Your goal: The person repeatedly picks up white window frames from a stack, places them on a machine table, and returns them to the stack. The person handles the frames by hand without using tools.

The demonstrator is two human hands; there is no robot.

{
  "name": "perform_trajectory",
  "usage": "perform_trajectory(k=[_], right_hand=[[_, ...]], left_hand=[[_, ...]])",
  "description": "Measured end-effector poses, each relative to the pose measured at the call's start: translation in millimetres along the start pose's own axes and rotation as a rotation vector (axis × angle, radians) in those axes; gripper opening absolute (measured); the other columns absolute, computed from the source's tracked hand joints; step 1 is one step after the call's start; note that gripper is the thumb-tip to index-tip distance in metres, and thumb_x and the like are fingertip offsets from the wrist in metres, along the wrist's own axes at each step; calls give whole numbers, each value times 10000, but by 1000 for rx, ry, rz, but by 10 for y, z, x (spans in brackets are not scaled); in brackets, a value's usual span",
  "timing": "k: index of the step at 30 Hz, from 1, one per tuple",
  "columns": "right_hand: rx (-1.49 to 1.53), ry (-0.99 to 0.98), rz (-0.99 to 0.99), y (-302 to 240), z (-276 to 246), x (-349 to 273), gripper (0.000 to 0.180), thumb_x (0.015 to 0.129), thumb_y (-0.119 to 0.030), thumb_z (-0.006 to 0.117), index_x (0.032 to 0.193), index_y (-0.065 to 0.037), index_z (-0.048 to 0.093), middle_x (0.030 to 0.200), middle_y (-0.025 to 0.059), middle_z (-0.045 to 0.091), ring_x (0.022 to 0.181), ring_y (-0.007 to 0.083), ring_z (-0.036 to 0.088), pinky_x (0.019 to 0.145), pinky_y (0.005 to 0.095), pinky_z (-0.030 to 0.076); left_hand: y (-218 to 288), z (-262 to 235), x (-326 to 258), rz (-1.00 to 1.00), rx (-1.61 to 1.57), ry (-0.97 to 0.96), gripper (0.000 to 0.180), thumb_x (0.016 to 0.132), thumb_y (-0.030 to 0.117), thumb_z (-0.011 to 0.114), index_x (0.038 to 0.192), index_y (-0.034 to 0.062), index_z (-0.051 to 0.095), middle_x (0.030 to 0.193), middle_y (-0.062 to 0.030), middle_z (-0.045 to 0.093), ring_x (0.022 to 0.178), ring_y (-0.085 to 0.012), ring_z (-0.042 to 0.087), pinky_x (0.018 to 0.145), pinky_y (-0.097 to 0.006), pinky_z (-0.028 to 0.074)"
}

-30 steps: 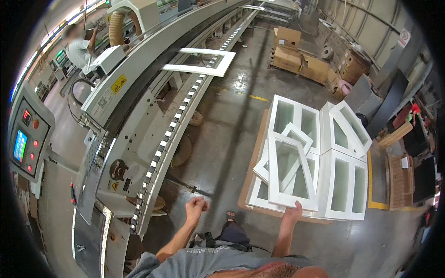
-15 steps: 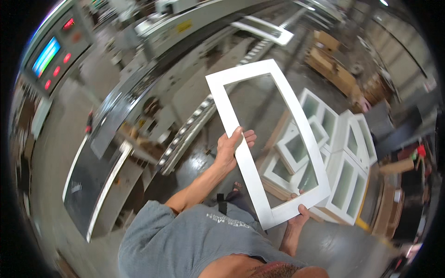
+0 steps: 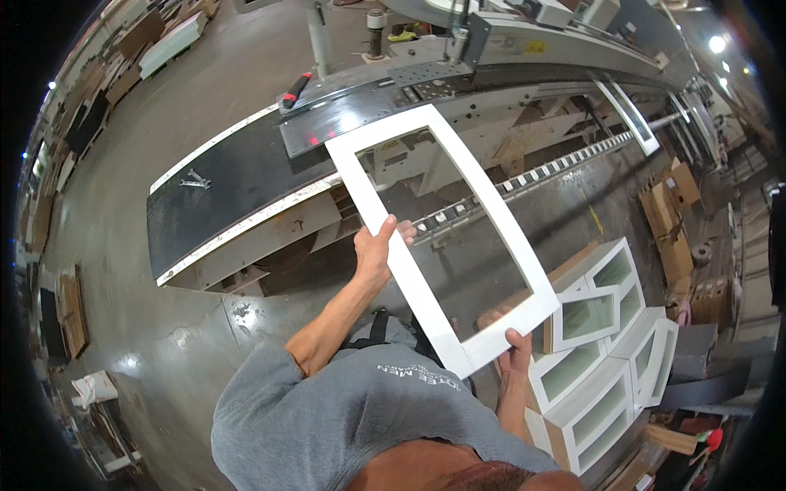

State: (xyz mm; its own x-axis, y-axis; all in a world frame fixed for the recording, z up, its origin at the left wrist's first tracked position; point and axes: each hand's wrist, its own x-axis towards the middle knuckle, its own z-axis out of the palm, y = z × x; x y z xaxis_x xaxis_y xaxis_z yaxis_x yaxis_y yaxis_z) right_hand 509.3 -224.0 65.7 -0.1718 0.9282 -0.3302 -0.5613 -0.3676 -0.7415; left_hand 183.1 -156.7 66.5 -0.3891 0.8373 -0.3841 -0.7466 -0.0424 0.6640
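A long white frame (image 3: 506,214) with a see-through pane, like a glass cabinet door, slants in front of me. My left hand (image 3: 377,252) grips its left long side, thumb on top and fingertips showing hazily through the pane. At the near short end my right hand (image 3: 514,353) clasps the lower right part, thumb over the edge and fingers underneath. The frame's far end overlaps the dark metal plate (image 3: 307,131) of a machine in the picture; I cannot tell whether they touch.
Left of the frame extends a black worktable (image 3: 229,196) with wrenches (image 3: 195,178) on it. A red-and-black tool (image 3: 296,90) lies on the metal plate. Similar white framed panels (image 3: 602,409) are stacked at right. Another frame (image 3: 626,114) rests farther along the machine's roller track (image 3: 532,173). Cardboard boxes (image 3: 673,217) stand far right.
My view has turned left, so the machine and stacked panels appear farther right. The white frame now overlaps the machine's metal plate. Both hands keep their hold on it.
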Motion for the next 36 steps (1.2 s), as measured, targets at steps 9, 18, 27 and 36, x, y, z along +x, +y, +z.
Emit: perform_trajectory(k=[9,18,27,36], right_hand=[[-6,-106,46,611,733,698,629,711,-111,735,1258,62,477,1121,219,617,1042,346,617,973,459,482],[56,-34,10,965,1095,1049,572,780,-137,695,1265,65,468,1109,214,620,1021,325,618,925,436,504],[33,84,-21,952,1157,1145,454,814,-205,678,1163,52,546,983,194,664,889,275,663,809,399,551],[26,132,-11,935,1223,1164,448,802,-214,683,1145,48,560,954,188,667,864,280,663,790,394,554]], left_hand=[[497,-579,1024,54,23,3,375,894,117,645,1124,-112,457,1000,-295,616,816,-337,677,620,-359,614],[802,-586,1486,25,107,21,339,950,134,559,1146,-127,468,1001,-288,615,840,-349,672,620,-363,600],[767,-644,1580,50,150,40,323,964,135,526,1129,-124,424,1009,-325,606,819,-378,669,605,-386,588],[802,-599,1557,43,183,66,360,964,147,532,1165,-131,423,1037,-321,605,855,-381,671,619,-385,592]])
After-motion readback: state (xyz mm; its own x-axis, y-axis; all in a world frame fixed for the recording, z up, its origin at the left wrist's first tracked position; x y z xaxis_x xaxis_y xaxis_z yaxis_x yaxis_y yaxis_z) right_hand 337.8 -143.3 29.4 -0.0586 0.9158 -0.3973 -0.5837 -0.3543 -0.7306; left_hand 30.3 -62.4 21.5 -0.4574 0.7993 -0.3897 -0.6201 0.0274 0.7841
